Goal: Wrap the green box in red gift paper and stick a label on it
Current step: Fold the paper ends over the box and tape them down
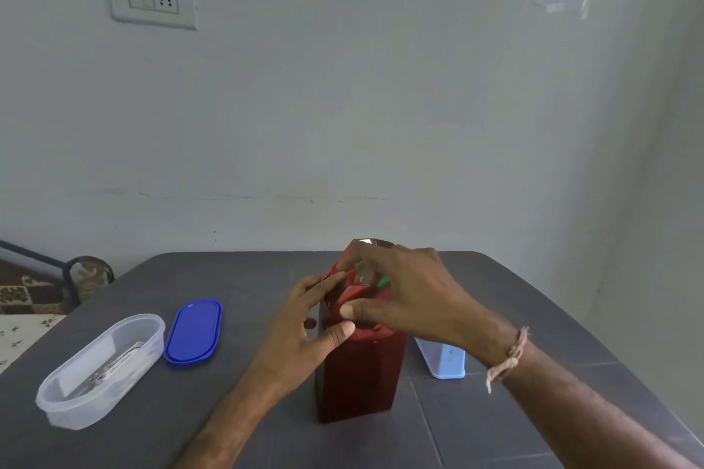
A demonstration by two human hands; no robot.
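A tall box wrapped in red gift paper (360, 377) stands upright near the middle of the dark table (244, 426). At its top end a bit of the green box (383, 281) shows through the loose paper flaps. My left hand (308, 331) presses on the paper at the upper left of the box, thumb against its front. My right hand (400, 293) reaches over the top and pinches a red flap between thumb and fingers. A thread band is on my right wrist. No label is in sight.
A clear oval plastic container (101, 369) with some items inside lies at the left, its blue lid (193, 331) beside it. A pale blue object (444, 360) stands just right of the box. The wall rises behind the table's far edge.
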